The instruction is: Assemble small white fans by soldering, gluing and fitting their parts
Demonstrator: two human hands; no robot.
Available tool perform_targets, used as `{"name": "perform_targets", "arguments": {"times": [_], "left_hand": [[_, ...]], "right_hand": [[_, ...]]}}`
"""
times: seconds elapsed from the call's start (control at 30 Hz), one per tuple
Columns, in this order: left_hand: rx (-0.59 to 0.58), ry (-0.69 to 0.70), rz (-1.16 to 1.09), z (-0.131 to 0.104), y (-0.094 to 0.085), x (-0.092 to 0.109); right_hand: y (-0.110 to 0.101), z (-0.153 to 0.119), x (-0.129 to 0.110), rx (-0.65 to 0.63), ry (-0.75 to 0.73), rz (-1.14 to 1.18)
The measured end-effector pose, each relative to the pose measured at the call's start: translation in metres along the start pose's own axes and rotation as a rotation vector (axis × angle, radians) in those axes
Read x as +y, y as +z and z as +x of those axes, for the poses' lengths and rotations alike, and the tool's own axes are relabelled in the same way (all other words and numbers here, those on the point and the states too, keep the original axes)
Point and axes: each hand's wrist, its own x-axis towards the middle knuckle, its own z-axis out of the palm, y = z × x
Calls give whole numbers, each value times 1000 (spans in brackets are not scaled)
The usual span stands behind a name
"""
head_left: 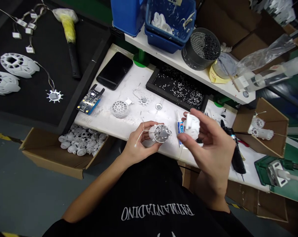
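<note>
Above the white bench's front edge, my left hand (pixel 137 143) is closed around a white round plastic housing (pixel 161 133). A grey star-shaped insert sits in the housing's face, and thin white wires trail off to its left. Between the thumb and fingers of my right hand (pixel 210 144) is a white plastic cap (pixel 192 126), held apart from the housing. A blue and white glue tube (pixel 180 126) shows just left of the cap. On the bench ahead are a round white grille (pixel 120 109), a wired star-shaped part (pixel 144 101) and a small round disc (pixel 158 106).
A black phone (pixel 114 70) and a circuit board (pixel 91 99) lie at the left. A black tray (pixel 150 79) holds small white bits below a shelf with blue bins (pixel 170 41). A black electric screwdriver (pixel 235 151) lies right. Cardboard boxes (pixel 52 161) hold white parts.
</note>
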Motion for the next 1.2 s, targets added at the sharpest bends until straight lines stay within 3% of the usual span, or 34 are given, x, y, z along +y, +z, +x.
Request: {"name": "perform_targets", "arguments": {"times": [0.1, 0.17, 0.33, 0.47, 0.57, 0.73, 0.93, 1.03, 1.2], "left_hand": [[12, -19, -9, -6, -6, 6], [27, -8, 51, -12, -14, 9], [91, 153, 318, -32, -35, 8], [162, 146, 369, -48, -43, 0], [211, 97, 337, -56, -45, -7], [245, 31, 345, -62, -50, -12], [420, 95, 402, -56, -57, -5], [487, 109, 429, -53, -64, -1], [416, 139, 432, -57, -72, 0]], "right_hand": [[3, 18, 13, 43, -26, -108], [12, 28, 22, -17, -75, -225], [57, 31, 27, -283, -180, -419], [90, 29, 16, -301, -160, -539], [92, 31, 10, -349, -154, -506], [77, 31, 13, -565, -293, -455], [100, 20, 9, -409, -109, -506], [112, 16, 3, -416, -74, -456], [129, 24, -3, -406, -28, -408]]}}
